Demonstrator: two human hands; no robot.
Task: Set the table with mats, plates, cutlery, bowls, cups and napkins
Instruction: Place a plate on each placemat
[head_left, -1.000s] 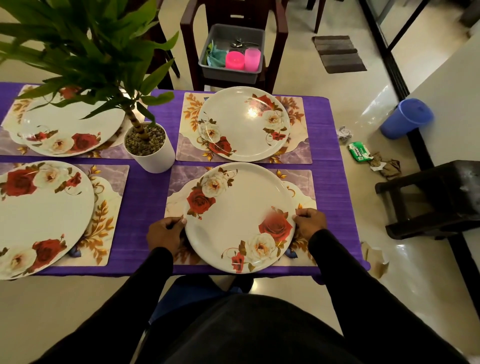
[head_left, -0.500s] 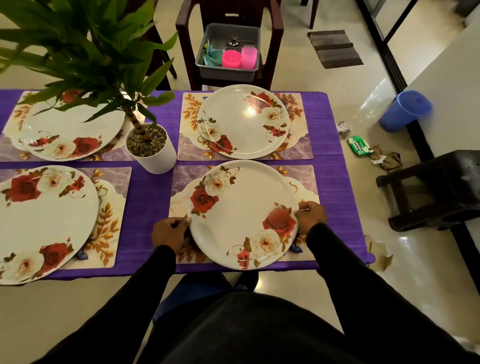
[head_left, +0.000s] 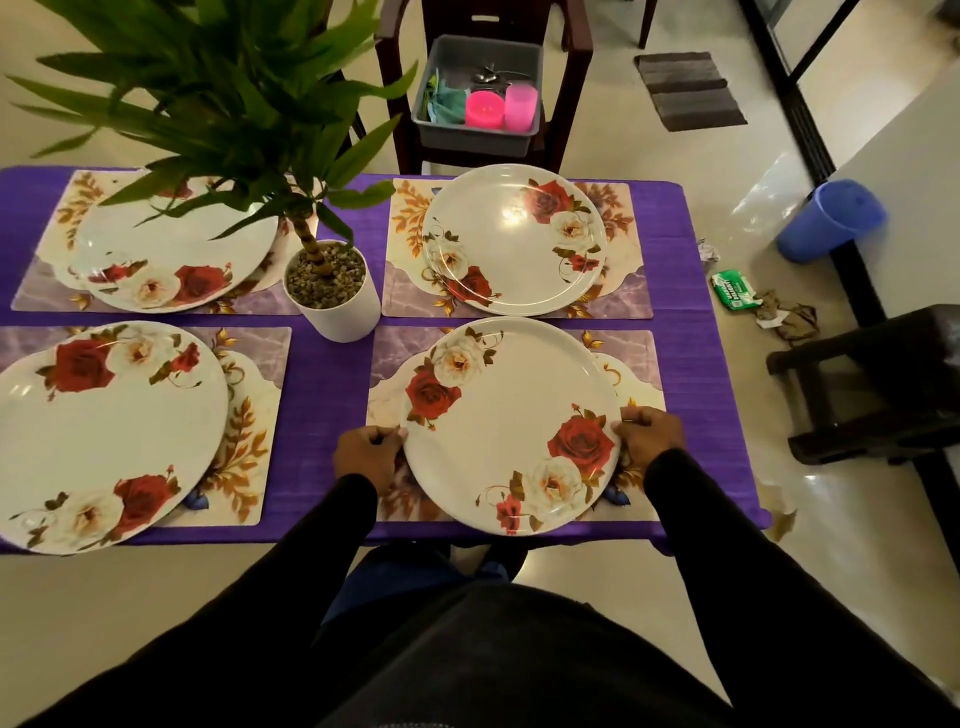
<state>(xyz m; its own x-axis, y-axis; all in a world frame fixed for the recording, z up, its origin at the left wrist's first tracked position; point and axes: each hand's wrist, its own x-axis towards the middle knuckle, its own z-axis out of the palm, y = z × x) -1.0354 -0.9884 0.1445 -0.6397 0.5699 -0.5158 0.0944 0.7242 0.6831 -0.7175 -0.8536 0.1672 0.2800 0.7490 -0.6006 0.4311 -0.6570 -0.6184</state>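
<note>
Gripping opposite edges of the near plate (head_left: 511, 426), the left hand (head_left: 368, 453) and right hand (head_left: 649, 436) are holding it on the placemat (head_left: 640, 358) at lower centre of the purple desk (head_left: 332, 395); three more plates are sitting on mats.

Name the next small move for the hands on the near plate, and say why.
Probably let go: the plate already lies on its mat, with the left hand and right hand gripping its rim. Then reach for the grey tub holding cups and cutlery.
</note>
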